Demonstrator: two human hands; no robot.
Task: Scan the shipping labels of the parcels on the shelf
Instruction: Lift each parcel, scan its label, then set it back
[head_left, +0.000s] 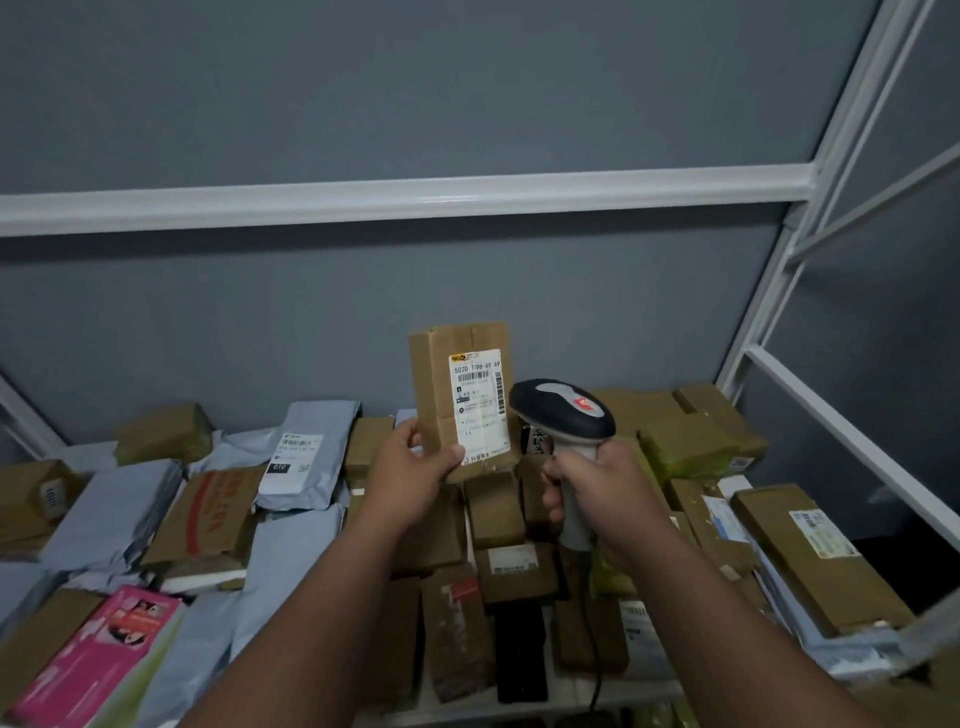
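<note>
My left hand (415, 470) grips the bottom edge of a small brown cardboard parcel (441, 374) and holds it upright above the shelf. Its white shipping label (479, 408) with barcodes faces me. My right hand (597, 499) grips the grey handle of a handheld barcode scanner (561, 410). The scanner's dark head sits just right of the label, pointing left toward it. A black cable hangs down from the handle.
The shelf below is packed with parcels: brown boxes (498, 512), grey poly mailers (306, 452), a pink box (98, 649) at front left and a long box with a label (815, 551) at right. White metal shelf frame bars (415, 200) cross behind and at right.
</note>
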